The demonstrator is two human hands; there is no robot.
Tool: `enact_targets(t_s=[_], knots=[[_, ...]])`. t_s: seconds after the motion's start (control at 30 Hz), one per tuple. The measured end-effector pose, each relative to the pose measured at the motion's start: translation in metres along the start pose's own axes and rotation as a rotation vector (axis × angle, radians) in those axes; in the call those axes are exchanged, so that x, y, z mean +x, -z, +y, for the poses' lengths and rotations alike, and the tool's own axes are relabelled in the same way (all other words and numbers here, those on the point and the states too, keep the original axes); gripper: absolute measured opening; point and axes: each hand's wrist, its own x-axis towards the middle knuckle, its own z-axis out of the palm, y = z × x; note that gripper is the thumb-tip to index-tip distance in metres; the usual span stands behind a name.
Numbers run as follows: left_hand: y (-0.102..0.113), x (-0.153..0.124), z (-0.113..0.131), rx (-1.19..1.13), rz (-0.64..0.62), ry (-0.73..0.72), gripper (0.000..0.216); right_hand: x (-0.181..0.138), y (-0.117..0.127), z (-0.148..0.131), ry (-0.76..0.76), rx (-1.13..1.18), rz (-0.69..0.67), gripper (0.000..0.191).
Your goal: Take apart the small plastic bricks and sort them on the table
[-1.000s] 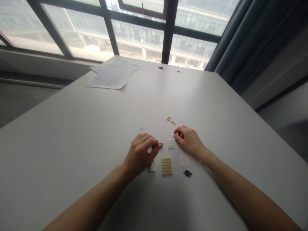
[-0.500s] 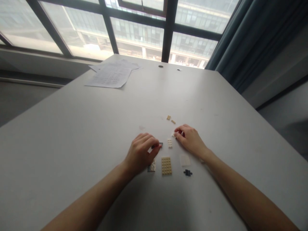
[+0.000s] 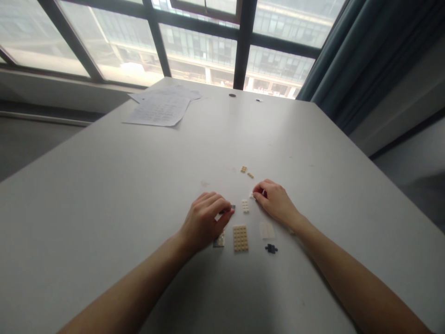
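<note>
My left hand (image 3: 204, 221) rests on the white table (image 3: 104, 195), fingers curled and pinched on a small dark grey brick (image 3: 232, 208). My right hand (image 3: 274, 202) lies a little to the right, fingertips pinched on a tiny white piece (image 3: 251, 195). Between the hands lies a small cream plate (image 3: 245, 206). Nearer me sit a tan studded plate (image 3: 240, 238), a grey and cream piece (image 3: 219, 239) partly under my left hand, a flat white plate (image 3: 266, 229) and a small dark blue piece (image 3: 271, 248).
Two tiny tan pieces (image 3: 246, 171) lie beyond my hands. Sheets of printed paper (image 3: 160, 107) rest at the far left of the table. A window with dark frames (image 3: 243, 41) stands behind, and a dark curtain (image 3: 365, 55) hangs at the right.
Both hands keep their pinches and hardly move; the view has shifted slightly, and my right hand has edged a little nearer the small cream plate.
</note>
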Motion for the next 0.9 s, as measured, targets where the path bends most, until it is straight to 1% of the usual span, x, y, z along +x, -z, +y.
enact_targets(t_s=[0.17, 0.37, 0.53, 0.7, 0.9], knots=[[0.0004, 0.0007, 0.0005, 0.004, -0.009, -0.007, 0.013, -0.0004, 0.0002, -0.0003, 0.010, 0.007, 0.001, 0.011], [0.0009, 0.0004, 0.0013, 0.011, -0.011, -0.008, 0.013, -0.0014, 0.0014, 0.0030, 0.044, 0.021, -0.032, 0.011], [0.0005, 0.0000, 0.0001, 0.019, -0.012, 0.000, 0.012, -0.0009, 0.0012, 0.0056, 0.025, 0.063, -0.034, 0.005], [0.0005, 0.0005, 0.0006, 0.006, -0.009, -0.003, 0.013, -0.0007, 0.0014, 0.0054, 0.029, 0.070, -0.025, 0.005], [0.0001, 0.0008, 0.0001, 0.010, -0.013, -0.009, 0.013, -0.0018, 0.0028, 0.0030, -0.003, 0.098, -0.028, 0.004]])
